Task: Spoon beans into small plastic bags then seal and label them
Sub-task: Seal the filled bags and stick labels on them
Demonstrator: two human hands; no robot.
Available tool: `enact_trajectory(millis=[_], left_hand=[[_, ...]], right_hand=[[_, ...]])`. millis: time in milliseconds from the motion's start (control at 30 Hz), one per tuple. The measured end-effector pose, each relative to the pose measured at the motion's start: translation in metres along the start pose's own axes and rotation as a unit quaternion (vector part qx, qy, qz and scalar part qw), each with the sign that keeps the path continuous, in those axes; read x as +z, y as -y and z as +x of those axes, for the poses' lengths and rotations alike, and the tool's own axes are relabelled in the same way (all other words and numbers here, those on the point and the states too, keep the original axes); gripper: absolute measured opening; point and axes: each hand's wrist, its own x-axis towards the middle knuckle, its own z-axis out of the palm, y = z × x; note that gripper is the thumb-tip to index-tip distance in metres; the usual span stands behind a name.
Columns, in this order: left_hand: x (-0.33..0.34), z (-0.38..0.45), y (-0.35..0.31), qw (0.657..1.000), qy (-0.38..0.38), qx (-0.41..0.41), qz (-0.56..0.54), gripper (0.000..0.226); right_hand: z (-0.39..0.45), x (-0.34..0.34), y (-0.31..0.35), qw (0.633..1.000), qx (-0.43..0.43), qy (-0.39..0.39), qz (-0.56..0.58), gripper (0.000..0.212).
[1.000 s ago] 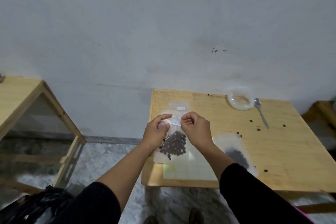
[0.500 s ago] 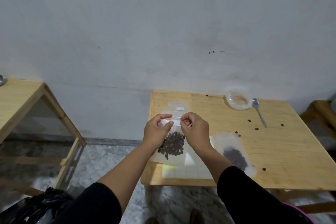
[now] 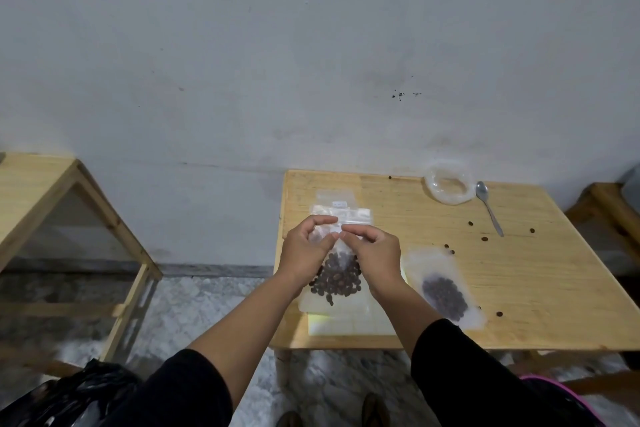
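Note:
A small clear plastic bag (image 3: pixel 337 279) holding dark beans sits upright over the left part of the wooden table (image 3: pixel 519 288). My left hand (image 3: pixel 304 253) and my right hand (image 3: pixel 375 258) both pinch its upper part, fingertips nearly touching at the middle. A second bag of beans (image 3: pixel 443 291) lies flat to the right. Behind my hands lie empty clear bags (image 3: pixel 341 208) with a small white label. A sheet of labels (image 3: pixel 349 324) lies under the held bag near the front edge.
A clear round container (image 3: pixel 449 185) and a metal spoon (image 3: pixel 489 211) lie at the back right of the table. Loose beans (image 3: pixel 484 238) are scattered on the right half. Another wooden table (image 3: pixel 34 191) stands left; a black plastic bag (image 3: pixel 69 395) is on the floor.
My two hands have drawn closer together at the top of the bag, thumbs and fingertips now nearly meeting. The bag stays in the same spot.

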Motion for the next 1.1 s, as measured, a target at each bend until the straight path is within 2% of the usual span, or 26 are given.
enact_trajectory(millis=[200,300,467,633,800,933,1100], left_hand=[[0.004,0.001,0.001,1.000,-0.014,-0.007,-0.001,0.010],[0.009,0.004,0.002,0.999,-0.027,-0.021,0.000,0.007],[0.018,0.016,0.004,0.998,-0.053,-0.041,-0.023,0.014],[0.025,0.039,0.006,0.998,-0.047,-0.047,-0.006,0.017],[0.031,0.069,0.007,0.996,-0.062,-0.061,0.019,0.018],[0.035,0.096,0.011,0.995,-0.069,-0.063,0.032,0.018],[0.041,0.124,0.023,0.994,-0.069,-0.078,0.031,0.024]], right_hand=[[0.001,0.000,-0.003,0.999,0.020,-0.017,0.033,0.005],[0.007,-0.003,-0.003,1.000,0.014,-0.019,0.011,0.004],[0.023,-0.006,-0.003,0.999,0.000,-0.015,-0.037,0.013],[0.050,-0.008,-0.011,0.998,-0.016,-0.021,-0.049,0.015],[0.081,-0.010,-0.016,0.997,-0.047,0.026,-0.049,0.017],[0.109,-0.007,-0.014,0.995,-0.026,0.066,-0.076,0.006],[0.147,-0.005,-0.017,0.988,0.007,0.080,-0.131,0.015]])
